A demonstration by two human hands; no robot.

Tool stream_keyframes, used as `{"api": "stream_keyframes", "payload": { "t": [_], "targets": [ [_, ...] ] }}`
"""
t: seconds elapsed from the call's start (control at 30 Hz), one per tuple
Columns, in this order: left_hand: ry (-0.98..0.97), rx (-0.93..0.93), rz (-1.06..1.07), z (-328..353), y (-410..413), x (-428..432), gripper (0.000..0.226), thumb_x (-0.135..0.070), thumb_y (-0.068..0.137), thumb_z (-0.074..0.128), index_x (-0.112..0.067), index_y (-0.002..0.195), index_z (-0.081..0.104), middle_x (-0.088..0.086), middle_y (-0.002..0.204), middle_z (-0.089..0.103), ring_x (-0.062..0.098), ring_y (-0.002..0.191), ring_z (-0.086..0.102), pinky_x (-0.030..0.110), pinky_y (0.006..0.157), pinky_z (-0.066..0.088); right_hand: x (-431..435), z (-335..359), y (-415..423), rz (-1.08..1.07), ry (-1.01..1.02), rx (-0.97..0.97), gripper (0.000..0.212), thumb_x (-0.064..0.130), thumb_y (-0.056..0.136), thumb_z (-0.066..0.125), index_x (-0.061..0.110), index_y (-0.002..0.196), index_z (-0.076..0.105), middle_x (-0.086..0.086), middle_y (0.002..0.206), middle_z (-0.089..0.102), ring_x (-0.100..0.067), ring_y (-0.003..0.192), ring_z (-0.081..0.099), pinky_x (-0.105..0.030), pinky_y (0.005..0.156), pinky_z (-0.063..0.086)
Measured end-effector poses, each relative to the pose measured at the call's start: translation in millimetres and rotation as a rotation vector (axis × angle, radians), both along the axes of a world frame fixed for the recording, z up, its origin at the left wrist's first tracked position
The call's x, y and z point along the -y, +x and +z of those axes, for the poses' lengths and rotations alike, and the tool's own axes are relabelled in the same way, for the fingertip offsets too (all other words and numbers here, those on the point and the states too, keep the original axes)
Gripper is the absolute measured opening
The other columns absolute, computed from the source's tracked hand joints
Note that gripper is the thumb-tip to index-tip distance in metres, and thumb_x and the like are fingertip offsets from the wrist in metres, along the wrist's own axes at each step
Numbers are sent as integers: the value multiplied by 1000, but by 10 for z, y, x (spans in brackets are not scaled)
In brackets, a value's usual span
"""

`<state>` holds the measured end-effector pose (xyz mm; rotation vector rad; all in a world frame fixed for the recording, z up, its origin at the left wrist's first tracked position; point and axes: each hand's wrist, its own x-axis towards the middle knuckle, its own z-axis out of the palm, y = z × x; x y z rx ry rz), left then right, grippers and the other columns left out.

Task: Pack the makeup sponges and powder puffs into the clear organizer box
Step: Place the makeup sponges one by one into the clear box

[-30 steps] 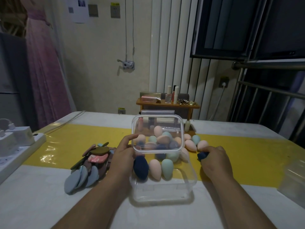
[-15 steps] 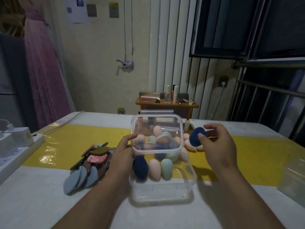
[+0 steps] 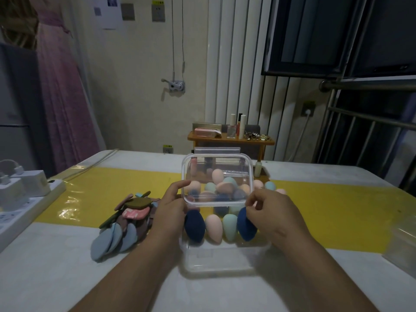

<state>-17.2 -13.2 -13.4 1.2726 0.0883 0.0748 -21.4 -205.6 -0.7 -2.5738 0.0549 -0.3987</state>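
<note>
My right hand (image 3: pixel 272 212) pinches a dark blue sponge (image 3: pixel 246 226) at the right end of the row inside the clear box (image 3: pixel 225 260). My left hand (image 3: pixel 171 210) grips the left edge of the lid (image 3: pixel 217 179), tilted up over the box's back half. The powder puffs (image 3: pixel 126 221) lie heaped just left of the box.

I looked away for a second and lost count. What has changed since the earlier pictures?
The right hand picked the dark blue sponge off the table right of the box, lifted it, then brought it left and down into the box's front row beside the teal sponge, still pinching it. The left hand keeps holding the lid up; the pile of puffs has not moved.
</note>
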Motion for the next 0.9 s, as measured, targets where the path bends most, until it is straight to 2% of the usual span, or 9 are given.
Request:
{"api": "stream_keyframes", "payload": {
  "t": [0.17, 0.3, 0.4, 0.47, 0.57, 0.77, 0.83, 0.9],
  "targets": [
    [13, 7, 1, 0, -3, -1, 52, 11, 86, 37, -27, 106, 66, 8, 90, 65, 16, 64, 56, 18, 41, 44, -63, 32, -10, 72, -167, -82, 29, 15, 90, 50, 33, 90, 73, 3, 100, 64, -19, 85, 55, -26, 60, 37],
    [5, 2, 4, -9, 8, -4, 51, 10, 87, 38, -29, 105, 67, 7, 91, 66, 16, 64, 58, 19, 42, 44, -61, 46, -39, 73, -237, -51, 26, 22, 89, 47, 27, 87, 73, 3, 89, 64, -16, 76, 53, -24, 52, 32],
    [2, -2, 7, -22, 11, -5, 51, 8, 87, 38, -31, 103, 68, 7, 91, 65, 16, 64, 56, 23, 46, 44, -43, 54, -72, 90, -220, -78, 21, 31, 80, 52, 30, 83, 74, 7, 83, 66, -11, 72, 54, -25, 53, 39],
    [15, 1, 11, -28, 15, -1, 51, 7, 86, 39, -33, 100, 68, 7, 92, 64, 18, 68, 55, 25, 48, 43, -38, 68, -84, 101, -243, -122, 23, 33, 78, 59, 37, 96, 74, 10, 94, 67, -13, 81, 56, -24, 60, 43],
    [34, 10, 11, -31, 17, -5, 50, 7, 87, 41, -34, 98, 68, 7, 95, 64, 19, 72, 55, 25, 52, 43, -58, 79, -73, 86, -315, -176, 32, 24, 82, 63, 38, 110, 70, 6, 105, 65, -16, 86, 52, -23, 63, 40],
    [54, 9, -1, -27, 14, -37, 46, 0, 93, 40, -36, 102, 67, 9, 106, 67, 21, 77, 60, 22, 45, 47, -163, 53, -30, -13, -461, -152, 27, 19, 84, 63, 30, 108, 69, -1, 103, 63, -22, 87, 55, -25, 65, 44],
    [69, 11, -4, -28, 5, -42, 47, 0, 94, 39, -37, 104, 66, 9, 108, 67, 22, 81, 61, 23, 49, 48, -204, 38, -10, -31, -513, -158, 25, 18, 83, 63, 26, 106, 68, -2, 104, 62, -24, 93, 56, -27, 66, 42],
    [78, 19, -7, -21, 0, -37, 46, 1, 94, 39, -36, 105, 65, 8, 108, 66, 22, 83, 61, 25, 53, 49, -230, 26, 8, -45, -543, -161, 24, 15, 82, 63, 23, 104, 68, -3, 100, 59, -25, 88, 53, -28, 65, 40]
  ]
}}
